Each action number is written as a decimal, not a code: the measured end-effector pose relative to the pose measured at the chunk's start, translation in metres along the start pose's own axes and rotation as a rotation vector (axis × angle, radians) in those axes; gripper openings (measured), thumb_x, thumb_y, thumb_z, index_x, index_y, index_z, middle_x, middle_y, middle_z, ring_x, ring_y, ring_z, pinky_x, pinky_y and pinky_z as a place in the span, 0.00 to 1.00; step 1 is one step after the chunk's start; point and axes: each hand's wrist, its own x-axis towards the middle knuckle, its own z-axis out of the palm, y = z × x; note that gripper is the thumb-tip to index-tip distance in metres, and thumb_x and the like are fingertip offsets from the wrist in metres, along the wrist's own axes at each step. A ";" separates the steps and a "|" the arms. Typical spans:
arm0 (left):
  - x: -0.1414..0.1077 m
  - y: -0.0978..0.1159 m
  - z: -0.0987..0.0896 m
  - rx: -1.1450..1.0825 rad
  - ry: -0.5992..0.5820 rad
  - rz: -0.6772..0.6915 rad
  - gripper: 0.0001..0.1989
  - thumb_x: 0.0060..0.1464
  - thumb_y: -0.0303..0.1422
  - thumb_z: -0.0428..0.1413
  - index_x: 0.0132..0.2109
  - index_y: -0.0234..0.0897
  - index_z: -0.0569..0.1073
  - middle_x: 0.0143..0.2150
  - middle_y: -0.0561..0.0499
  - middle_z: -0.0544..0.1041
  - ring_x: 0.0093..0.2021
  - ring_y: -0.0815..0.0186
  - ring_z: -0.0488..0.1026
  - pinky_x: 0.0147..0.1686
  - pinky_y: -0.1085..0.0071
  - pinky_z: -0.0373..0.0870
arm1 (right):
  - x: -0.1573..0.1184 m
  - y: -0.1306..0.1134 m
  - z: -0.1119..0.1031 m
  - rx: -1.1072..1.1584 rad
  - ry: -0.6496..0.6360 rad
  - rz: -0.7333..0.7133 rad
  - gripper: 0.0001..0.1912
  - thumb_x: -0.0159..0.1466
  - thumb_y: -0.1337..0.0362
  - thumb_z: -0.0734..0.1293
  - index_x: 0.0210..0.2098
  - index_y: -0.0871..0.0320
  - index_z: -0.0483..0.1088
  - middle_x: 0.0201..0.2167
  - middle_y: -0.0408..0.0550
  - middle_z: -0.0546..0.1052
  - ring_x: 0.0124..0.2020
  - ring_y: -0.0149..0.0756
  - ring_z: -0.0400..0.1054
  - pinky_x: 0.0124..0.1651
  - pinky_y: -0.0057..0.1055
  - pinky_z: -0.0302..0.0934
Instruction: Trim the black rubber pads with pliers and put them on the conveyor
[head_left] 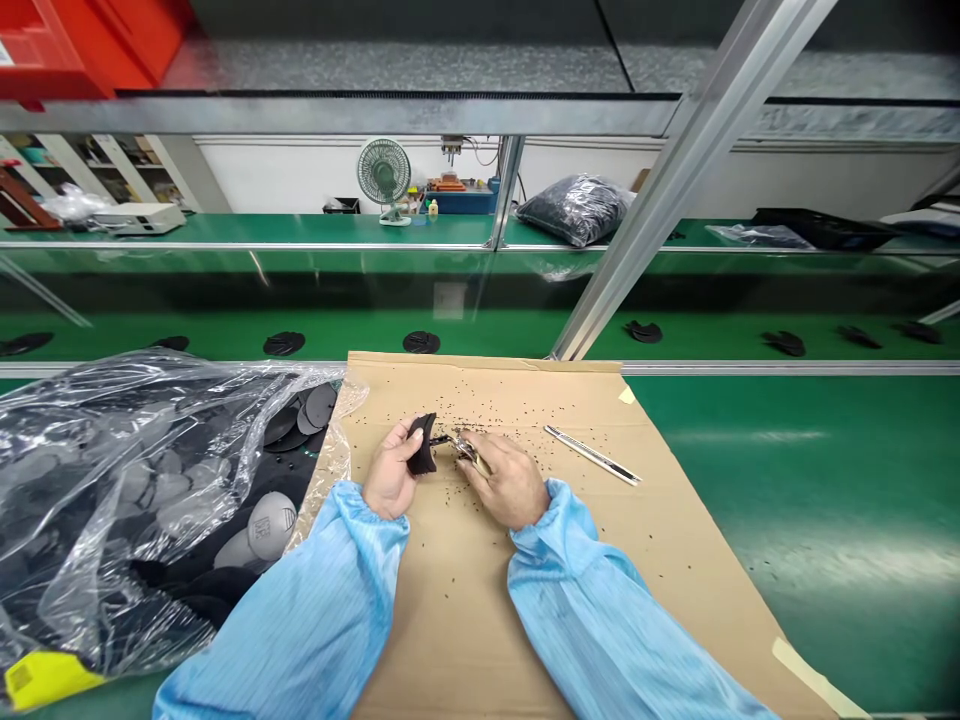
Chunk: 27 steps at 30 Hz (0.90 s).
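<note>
Between the thumb and fingers of my left hand (391,468) is a black curved plastic piece (423,444), held on edge. My right hand (507,478) is closed around small metal nippers (466,450) with pale handles, whose jaws point at the piece. A thin dark bit shows between the jaws and the piece; I cannot make out whether it is still joined. Small black scraps lie scattered on the cardboard sheet (450,640) under both hands. To the right of my right hand lies a slim utility knife (594,456).
At left a clear plastic bag (135,480) holds many black and grey oval parts. Beyond the cardboard, black parts (421,342) sit spaced along a green belt (360,335). A slanted metal post (675,190) rises at right. A red bin (90,50) is overhead left.
</note>
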 end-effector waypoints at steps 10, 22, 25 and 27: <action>0.003 -0.004 -0.003 0.006 0.009 0.034 0.17 0.42 0.27 0.64 0.43 0.35 0.75 0.44 0.49 0.74 0.35 0.71 0.69 0.28 0.80 0.67 | 0.002 0.004 -0.003 -0.084 -0.086 -0.024 0.15 0.63 0.68 0.60 0.49 0.59 0.68 0.36 0.50 0.76 0.37 0.40 0.69 0.44 0.34 0.64; 0.003 -0.006 -0.004 0.005 0.000 0.029 0.19 0.42 0.29 0.65 0.44 0.36 0.75 0.44 0.50 0.74 0.35 0.71 0.69 0.29 0.79 0.67 | 0.002 0.003 -0.004 0.002 -0.138 0.051 0.18 0.61 0.71 0.59 0.49 0.58 0.69 0.38 0.50 0.76 0.39 0.38 0.70 0.45 0.32 0.64; 0.002 -0.007 -0.002 0.011 -0.013 0.070 0.20 0.43 0.30 0.65 0.46 0.38 0.73 0.47 0.51 0.74 0.39 0.71 0.70 0.34 0.78 0.67 | 0.002 0.001 -0.002 0.121 -0.051 0.119 0.15 0.62 0.68 0.60 0.48 0.56 0.69 0.40 0.49 0.76 0.41 0.39 0.70 0.45 0.33 0.64; 0.001 -0.007 -0.001 0.035 -0.014 0.104 0.21 0.44 0.30 0.65 0.48 0.39 0.72 0.49 0.51 0.73 0.43 0.70 0.70 0.38 0.78 0.67 | 0.001 0.000 -0.001 0.221 0.038 0.191 0.13 0.62 0.66 0.62 0.47 0.56 0.70 0.39 0.49 0.76 0.41 0.39 0.70 0.45 0.34 0.64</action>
